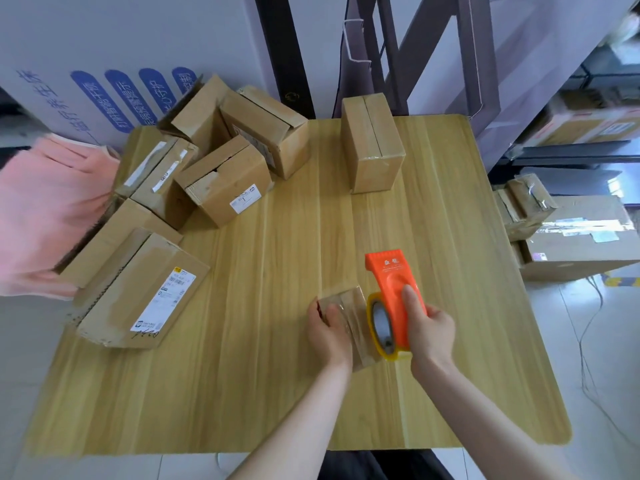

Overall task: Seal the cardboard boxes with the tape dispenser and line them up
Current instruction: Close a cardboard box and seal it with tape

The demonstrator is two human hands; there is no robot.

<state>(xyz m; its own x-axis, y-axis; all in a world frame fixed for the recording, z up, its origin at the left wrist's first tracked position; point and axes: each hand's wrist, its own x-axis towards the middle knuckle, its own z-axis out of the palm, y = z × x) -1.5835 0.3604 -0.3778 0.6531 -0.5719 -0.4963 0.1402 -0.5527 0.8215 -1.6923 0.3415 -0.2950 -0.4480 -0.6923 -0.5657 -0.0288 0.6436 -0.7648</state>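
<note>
A person is working at a wooden counter (263, 382). The small box (348, 315) is lying just off the counter's middle, toward 5 o'clock, with glossy clear tape showing across its top. The left hand (327, 329) is holding this box from its 9 o'clock side, fingers curled over the top edge. The right hand (431, 329) is gripping the orange dispenser (394, 289), its fingers wrapped round the body and the thumb lying along the orange face. The dispenser is sitting at the box's 3 o'clock side, its toothed end pointing to 12 o'clock. Its yellow-rimmed roll (381, 325) is pressing against the box.

A tall box (372, 143) is standing alone at 12 o'clock near the far edge, its seam taped. At 10 to 11 o'clock a pile (225, 181) of boxes is leaning together, several with loose flaps. At 9 o'clock a flat box (138, 289) with a white label is lying partly on another box, overhanging the counter's edge. Pink cloth (45, 209) is lying beyond that edge. At 3 o'clock, off the counter, more cartons (575, 244) are sitting on the floor.
</note>
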